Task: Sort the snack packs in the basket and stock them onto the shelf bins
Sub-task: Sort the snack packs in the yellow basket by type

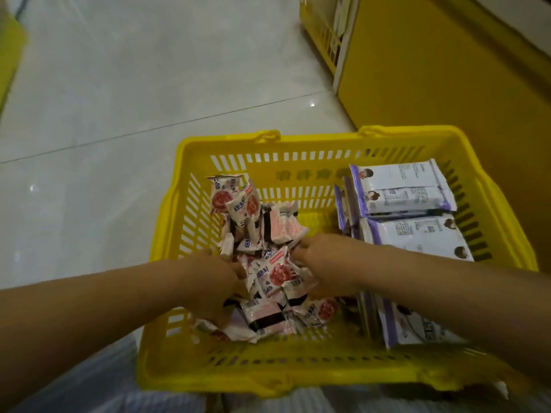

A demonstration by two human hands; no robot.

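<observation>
Both hands in the basket, buried in the small packs. My left hand (213, 283) has its fingers curled down into the near-left part of the pink-and-white snack packs (268, 263), fingertips hidden under wrappers, so I cannot tell if they are pinched on a pack or just pressed in. My right hand (323, 263) comes in from the right, fingers bent toward the same heap and touching packs at its right edge; grip also hidden, cannot tell. One pack with a red disc print (275, 275) sits tilted right between the two hands, touching both. Rest of that heap is loose and jumbled, running from the near wall up the left half of the basket, with two packs propped upright at the far end. Right half holds the purple-edged white packs (408, 204), larger, flat, stacked and partly on edge, my right forearm crossing over the near ones. Yellow basket (298, 146) rests against my lap, slotted walls, handles folded down. Pale tile floor (119, 99) to the left, yellow shelf unit (432, 70) just beyond the basket's far right corner.
</observation>
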